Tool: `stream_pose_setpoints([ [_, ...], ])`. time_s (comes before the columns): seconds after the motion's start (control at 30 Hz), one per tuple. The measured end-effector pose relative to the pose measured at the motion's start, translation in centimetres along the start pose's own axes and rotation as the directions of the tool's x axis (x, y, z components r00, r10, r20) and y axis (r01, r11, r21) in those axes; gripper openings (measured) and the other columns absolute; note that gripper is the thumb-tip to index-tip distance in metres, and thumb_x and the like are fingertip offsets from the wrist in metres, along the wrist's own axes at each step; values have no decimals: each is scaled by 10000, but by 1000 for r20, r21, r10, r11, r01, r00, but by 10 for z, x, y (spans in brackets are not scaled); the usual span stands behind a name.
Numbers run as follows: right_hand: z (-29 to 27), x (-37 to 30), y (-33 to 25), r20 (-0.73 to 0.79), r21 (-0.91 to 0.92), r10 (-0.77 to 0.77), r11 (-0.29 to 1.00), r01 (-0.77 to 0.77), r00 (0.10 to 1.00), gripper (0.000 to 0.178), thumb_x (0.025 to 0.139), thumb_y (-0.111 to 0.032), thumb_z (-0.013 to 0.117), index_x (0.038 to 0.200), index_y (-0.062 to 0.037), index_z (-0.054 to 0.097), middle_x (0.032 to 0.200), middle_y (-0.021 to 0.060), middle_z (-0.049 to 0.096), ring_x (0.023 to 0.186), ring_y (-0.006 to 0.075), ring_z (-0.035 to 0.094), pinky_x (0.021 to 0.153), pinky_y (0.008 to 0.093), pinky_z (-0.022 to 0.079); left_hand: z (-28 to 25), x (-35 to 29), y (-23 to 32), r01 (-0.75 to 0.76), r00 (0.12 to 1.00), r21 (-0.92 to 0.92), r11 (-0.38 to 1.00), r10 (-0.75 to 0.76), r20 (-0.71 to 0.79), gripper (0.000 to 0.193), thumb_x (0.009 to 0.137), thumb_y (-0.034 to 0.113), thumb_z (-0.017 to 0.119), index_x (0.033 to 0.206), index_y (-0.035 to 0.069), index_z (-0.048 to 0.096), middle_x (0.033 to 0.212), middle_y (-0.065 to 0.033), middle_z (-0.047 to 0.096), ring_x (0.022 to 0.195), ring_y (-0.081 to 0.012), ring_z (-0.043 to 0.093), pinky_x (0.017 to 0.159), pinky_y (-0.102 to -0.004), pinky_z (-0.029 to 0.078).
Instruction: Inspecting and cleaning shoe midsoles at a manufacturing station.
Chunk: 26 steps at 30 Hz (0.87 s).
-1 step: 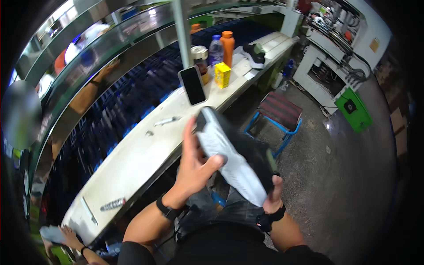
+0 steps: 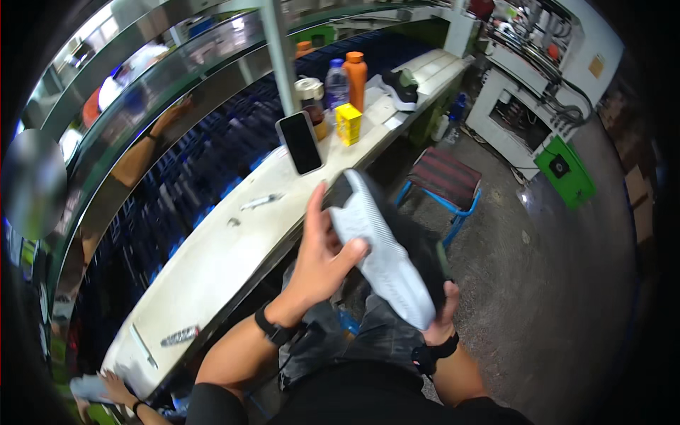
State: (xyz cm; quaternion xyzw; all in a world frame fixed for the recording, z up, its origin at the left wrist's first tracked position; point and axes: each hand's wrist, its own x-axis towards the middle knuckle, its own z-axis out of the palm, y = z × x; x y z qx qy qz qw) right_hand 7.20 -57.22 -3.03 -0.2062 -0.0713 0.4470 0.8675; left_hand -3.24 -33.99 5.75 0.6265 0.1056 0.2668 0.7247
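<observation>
A black sneaker with a thick white sole [image 2: 388,265] is held in the air over my lap, its sole side turned toward me. My left hand [image 2: 327,258] grips it along the sole near its upper end; the thumb presses on the white part, and the fingers stretch up beside and partly behind it. At the lower end my right hand [image 2: 445,315] holds the sneaker, thumb on the dark upper, the other fingers largely hidden. Motion blurs the dark upper. On the bench [image 2: 205,269], left of the shoe, lie a pen-like tool [image 2: 261,202] and a small grey piece [image 2: 234,222].
A phone [image 2: 300,144], yellow box [image 2: 348,125], orange bottle [image 2: 355,79], clear bottle [image 2: 336,88] and another sneaker [image 2: 400,89] stand farther along the bench. A blue-legged stool [image 2: 445,178] and a machine [image 2: 549,78] are right. Another person's hand [image 2: 117,388] shows at lower left.
The sneaker and both hands sit slightly farther right and the shoe is turned a little. The bench and its things have shifted slightly in view. Both hands keep their hold.
</observation>
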Motion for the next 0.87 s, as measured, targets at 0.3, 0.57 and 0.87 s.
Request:
stream_pose_setpoints([
  [0.3, -151, 65, -148, -347, -151, -434, 901, 407, 832, 742, 992, -519, 624, 1573, -65, 534, 1534, 123, 613, 1401, 346, 591, 1172, 513, 467, 134, 380, -157, 104, 955, 688, 718, 122, -271, 1234, 764, 443, 905, 1635, -117, 233, 1557, -426, 432, 1474, -540, 423, 1257, -528, 349],
  [0.57, -126, 120, -293, -553, -310, -408, 910, 275, 726, 659, 1040, -470, 601, 1590, -115, 529, 1542, 92, 618, 1408, 338, 591, 1173, 501, 474, 151, 540, -243, 241, 760, 775, 584, 383, -525, 919, 798, 343, 874, 1599, 114, 486, 1395, -202, 649, 1269, -405, 634, 1166, -593, 412],
  [0.87, -152, 214, -471, -588, -168, -97, 986, -4, 803, 630, 1023, -337, 696, 1590, -142, 501, 1514, 96, 627, 1351, 314, 630, 1159, 489, 503, 288, 325, -14, -288, 916, 931, 226, 350, 198, 834, 703, 192, 935, 1485, 173, 646, 1507, -243, 598, 1364, -470, 589, 1181, -519, 472],
])
